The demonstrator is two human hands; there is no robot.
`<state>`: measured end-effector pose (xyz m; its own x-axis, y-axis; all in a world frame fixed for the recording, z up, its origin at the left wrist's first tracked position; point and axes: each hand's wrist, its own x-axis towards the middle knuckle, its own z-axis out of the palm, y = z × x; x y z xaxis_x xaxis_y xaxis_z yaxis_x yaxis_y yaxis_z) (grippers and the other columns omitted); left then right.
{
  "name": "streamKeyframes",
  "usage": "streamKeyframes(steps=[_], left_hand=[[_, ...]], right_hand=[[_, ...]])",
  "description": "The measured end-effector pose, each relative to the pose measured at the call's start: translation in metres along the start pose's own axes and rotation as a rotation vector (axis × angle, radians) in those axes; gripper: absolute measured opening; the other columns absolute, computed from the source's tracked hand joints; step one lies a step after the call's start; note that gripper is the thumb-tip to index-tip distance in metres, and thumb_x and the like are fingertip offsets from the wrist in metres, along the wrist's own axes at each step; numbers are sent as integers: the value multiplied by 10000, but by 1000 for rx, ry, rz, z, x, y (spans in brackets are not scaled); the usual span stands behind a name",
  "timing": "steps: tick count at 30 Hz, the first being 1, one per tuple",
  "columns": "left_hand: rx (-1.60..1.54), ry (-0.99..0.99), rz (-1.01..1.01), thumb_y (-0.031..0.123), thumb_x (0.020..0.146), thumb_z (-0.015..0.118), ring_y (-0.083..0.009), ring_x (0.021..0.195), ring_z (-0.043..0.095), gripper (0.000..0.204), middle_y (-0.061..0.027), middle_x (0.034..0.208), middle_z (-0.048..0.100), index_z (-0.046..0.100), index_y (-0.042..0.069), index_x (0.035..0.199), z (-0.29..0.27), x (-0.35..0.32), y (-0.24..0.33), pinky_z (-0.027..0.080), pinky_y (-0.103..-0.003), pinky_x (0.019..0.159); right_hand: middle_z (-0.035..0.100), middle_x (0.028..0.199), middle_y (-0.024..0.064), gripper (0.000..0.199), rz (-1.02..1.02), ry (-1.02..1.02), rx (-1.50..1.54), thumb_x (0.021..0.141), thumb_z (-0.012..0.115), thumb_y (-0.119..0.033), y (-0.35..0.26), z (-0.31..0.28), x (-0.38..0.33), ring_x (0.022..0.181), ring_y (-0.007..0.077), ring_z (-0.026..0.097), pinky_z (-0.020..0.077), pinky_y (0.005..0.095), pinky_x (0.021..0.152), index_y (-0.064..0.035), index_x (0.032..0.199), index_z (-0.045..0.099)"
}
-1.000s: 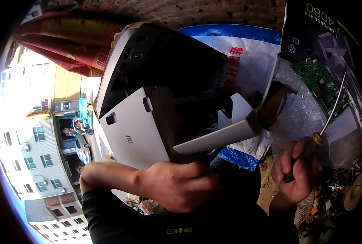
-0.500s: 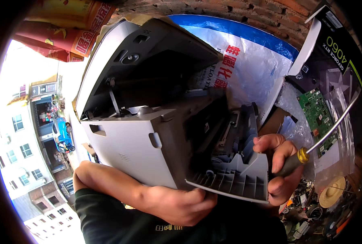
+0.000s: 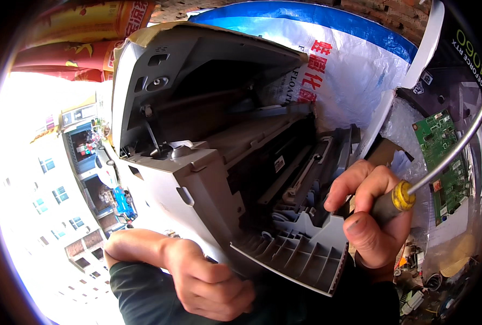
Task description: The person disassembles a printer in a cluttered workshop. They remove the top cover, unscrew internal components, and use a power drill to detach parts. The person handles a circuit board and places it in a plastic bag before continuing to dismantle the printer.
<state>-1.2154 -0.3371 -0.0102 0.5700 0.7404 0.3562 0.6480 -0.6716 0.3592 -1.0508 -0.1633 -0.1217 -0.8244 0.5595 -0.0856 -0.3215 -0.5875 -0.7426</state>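
A grey-white printer (image 3: 197, 179) stands tilted before me, its top lid (image 3: 143, 108) raised and its dark inside showing. From its near right side a ribbed grey flap (image 3: 300, 254) folds outward. My right hand (image 3: 371, 211) is closed round the dark, yellow-collared handle of a screwdriver (image 3: 404, 196), whose bent metal shaft points up and right. Its thumb and forefinger are near the flap's upper corner, apart from each other. Below the printer's lower edge my left hand (image 3: 214, 281) is curled into a fist. What it holds, if anything, is hidden.
A green circuit board (image 3: 441, 162) lies on plastic wrap at the right, beside a black cardboard box (image 3: 468, 65). Behind the printer is a white and blue woven sack (image 3: 354, 70). Small tools and parts (image 3: 414, 281) clutter the lower right. A street shows at the left.
My left hand has moved down and left, away from the flap's edge. The right hand's fingers have shifted slightly, with the screwdriver still held. The whole view has turned a little.
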Motion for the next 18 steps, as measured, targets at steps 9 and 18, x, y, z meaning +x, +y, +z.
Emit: streamKeyframes(steps=[9,18], left_hand=[[448,12,-509,176,842,687,-96,679,511,161,91,784,604,549,232,905,-41,30,-4,385,-295,670],[530,-99,-732,60,846,640,-183,705,588,207,-10,769,655,492,164,947,-32,52,-20,491,-383,702]], right_hand=[[603,976,211,243,-21,-36,-70,838,748,-128,11,-19,2,942,242,611,478,353,802,-21,880,535],[595,916,161,270,-13,-48,-127,852,744,-183,32,-35,5,851,225,616,467,346,759,-31,876,523]])
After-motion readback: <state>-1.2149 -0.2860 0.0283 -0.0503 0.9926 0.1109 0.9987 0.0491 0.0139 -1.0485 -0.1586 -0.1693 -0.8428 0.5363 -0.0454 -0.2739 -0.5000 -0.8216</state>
